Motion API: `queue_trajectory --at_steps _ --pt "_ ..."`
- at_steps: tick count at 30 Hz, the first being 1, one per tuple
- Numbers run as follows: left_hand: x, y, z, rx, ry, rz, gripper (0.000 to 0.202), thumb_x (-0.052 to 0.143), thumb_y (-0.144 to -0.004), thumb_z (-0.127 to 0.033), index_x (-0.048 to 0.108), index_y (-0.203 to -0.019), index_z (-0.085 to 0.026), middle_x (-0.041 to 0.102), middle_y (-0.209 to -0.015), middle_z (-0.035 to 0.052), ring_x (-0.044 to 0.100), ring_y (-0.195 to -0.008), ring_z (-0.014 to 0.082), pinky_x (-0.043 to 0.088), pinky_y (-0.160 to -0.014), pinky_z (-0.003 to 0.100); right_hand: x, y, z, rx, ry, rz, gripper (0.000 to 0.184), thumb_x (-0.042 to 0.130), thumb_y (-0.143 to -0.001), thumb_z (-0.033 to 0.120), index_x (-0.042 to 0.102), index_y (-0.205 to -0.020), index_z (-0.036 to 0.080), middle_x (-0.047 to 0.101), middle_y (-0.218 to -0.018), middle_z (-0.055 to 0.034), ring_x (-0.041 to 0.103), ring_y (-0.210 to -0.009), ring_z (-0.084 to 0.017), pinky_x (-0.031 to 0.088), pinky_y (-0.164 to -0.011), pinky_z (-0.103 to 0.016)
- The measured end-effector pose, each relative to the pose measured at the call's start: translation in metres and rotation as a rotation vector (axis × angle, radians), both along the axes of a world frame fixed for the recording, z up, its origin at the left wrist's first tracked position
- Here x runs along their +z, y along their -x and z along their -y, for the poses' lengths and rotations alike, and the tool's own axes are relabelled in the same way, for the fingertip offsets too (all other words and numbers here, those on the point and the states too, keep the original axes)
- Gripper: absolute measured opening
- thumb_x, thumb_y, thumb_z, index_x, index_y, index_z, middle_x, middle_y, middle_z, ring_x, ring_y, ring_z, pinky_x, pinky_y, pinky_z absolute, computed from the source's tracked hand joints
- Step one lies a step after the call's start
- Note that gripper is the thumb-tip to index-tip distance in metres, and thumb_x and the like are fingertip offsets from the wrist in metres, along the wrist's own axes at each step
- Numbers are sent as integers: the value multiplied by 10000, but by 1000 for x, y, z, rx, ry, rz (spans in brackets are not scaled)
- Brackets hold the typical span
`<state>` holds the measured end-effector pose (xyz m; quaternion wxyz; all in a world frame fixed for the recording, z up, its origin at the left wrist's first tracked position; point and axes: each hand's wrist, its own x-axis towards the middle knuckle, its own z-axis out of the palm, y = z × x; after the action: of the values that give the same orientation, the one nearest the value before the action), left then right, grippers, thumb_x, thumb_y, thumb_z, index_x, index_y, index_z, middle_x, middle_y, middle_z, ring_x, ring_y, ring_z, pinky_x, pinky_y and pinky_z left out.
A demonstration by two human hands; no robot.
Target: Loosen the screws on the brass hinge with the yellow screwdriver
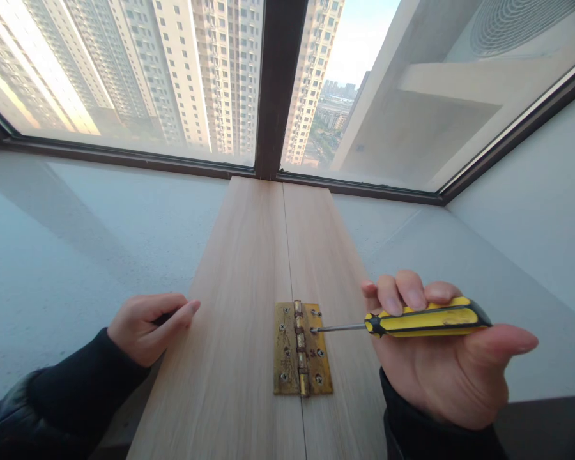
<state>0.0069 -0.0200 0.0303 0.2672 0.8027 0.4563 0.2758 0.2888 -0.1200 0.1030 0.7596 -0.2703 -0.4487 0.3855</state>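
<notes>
Screwdriver (426, 319) lies across your right hand (441, 383), its thin shank (342, 328) reaching left so that the tip meets a screw (314, 330) in the right leaf of the brass-coloured hinge (282, 358). Your right fingers are curled over the yellow-and-black handle, the thumb jutting out past its butt end. Your left hand (146, 326) is curled narrow with nothing visible in it, at the left edge of the pale wooden panels (249, 255); you cannot tell from this view whether it touches them. Expect the tool to be light and rigid; the handle's black strips probably resist slipping, while the smooth shank would give you little purchase. Take hold around the thick middle of the handle. The wood's face could scratch if the tip skids.
</notes>
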Motion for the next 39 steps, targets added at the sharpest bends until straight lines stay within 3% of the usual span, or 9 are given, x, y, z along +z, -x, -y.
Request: queue_trajectory --at_steps 7,10,14,21,24,28,32,36,39 --pt "-2 1 -1 -8 -22 -5 471 397 -879 -406 485 -501 -141 349 -488 -44 332 -455 55 273 -485 190 6 5 -6 213 6 -101 300 622 -977 508 603 -966 209 341 -538 69 280 -443 -83 444 -643 -235" --pt "-3 1 -1 -14 -43 -13 468 395 -883 -399 494 -505 -140 341 -486 -44 326 -454 56 267 -482 193 8 8 -3 97 31 -44 474 726 -844 626 554 -866 185 385 -662 32 381 -577 -120 448 -704 -278" --pt "-3 1 -1 -19 -35 -35 478 377 -891 -393 490 -505 -136 311 -487 -46 302 -454 60 252 -478 205 7 8 -5 -117 51 -71 406 823 -806 513 610 -817 167 387 -826 3 429 -769 -137 450 -842 -291" --pt "-1 1 -1 -21 -4 -32 478 375 -891 -401 492 -511 -135 354 -495 -41 332 -464 60 271 -497 201 8 6 -15 63 -19 -145 315 701 -936 496 624 -970 193 327 -533 73 254 -411 -72 419 -526 -200" --pt "-2 1 -1 -19 -2 -42 481 371 -890 -408 486 -511 -134 336 -500 -43 324 -468 59 268 -496 198 10 7 -12 -15 10 -74 475 715 -859 630 592 -879 172 320 -563 58 294 -447 -85 405 -526 -218" --pt "-3 2 -2 -28 -7 -35 481 371 -893 -405 493 -517 -131 343 -500 -42 323 -470 59 264 -497 199 9 4 -4 -144 13 -38 361 829 -813 465 611 -829 177 404 -820 8 437 -715 -125 469 -697 -244" --pt "-4 2 -2 -29 -17 -35 484 370 -897 -401 495 -514 -132 353 -495 -41 325 -467 61 268 -500 203 6 -3 -6 -30 48 -48 328 770 -869 510 678 -965 210 410 -784 13 453 -667 -105 460 -885 -288" --pt "-3 2 -2 -30 -23 -40 483 368 -897 -396 496 -512 -134 354 -492 -40 324 -463 62 267 -497 206 7 -4 -12 166 21 -174 226 732 -918 402 654 -993 203 326 -571 65 318 -456 -73 493 -671 -242" --pt "-3 2 -2 -34 -24 -31 479 373 -899 -389 499 -513 -135 354 -495 -40 328 -464 62 270 -499 205 9 -1 -11 136 27 -133 313 769 -865 435 603 -917 174 315 -590 54 334 -519 -97 454 -602 -228"
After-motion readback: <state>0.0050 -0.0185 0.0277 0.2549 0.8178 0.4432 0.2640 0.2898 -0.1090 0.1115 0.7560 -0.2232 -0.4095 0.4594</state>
